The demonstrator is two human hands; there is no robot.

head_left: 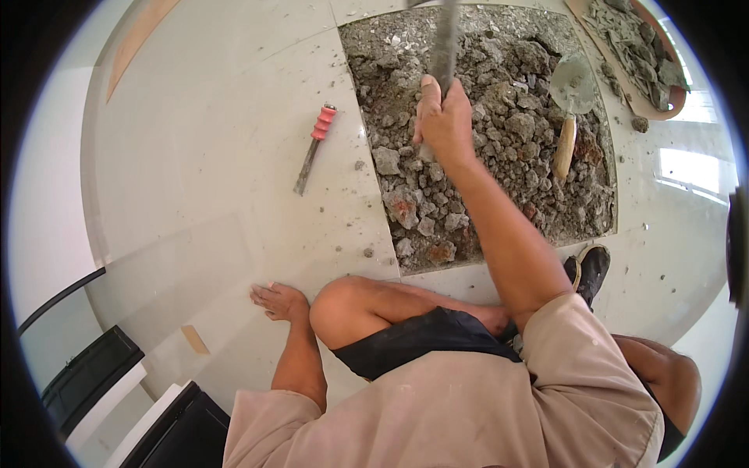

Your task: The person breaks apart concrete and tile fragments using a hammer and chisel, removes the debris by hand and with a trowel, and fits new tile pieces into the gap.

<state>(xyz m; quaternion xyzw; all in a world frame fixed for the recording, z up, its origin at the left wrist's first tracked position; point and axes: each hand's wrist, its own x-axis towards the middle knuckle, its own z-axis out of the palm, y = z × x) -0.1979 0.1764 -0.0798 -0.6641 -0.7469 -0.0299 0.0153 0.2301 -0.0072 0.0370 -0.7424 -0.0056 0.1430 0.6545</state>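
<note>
Right hand (443, 117) at 12 o'clock, fist wrapped tight around a grey metal bar (445, 43) that stands over the rubble pit (484, 132) and runs out of the top edge. Left hand (278, 300) at 8 o'clock, flat on the pale floor tile (211, 171), fingers spread, holding nothing. Chisel (314, 148) with red grip lies on tile at 10 o'clock, apart from both hands. Trowel (568, 109) rests on the rubble at 2 o'clock.
</note>
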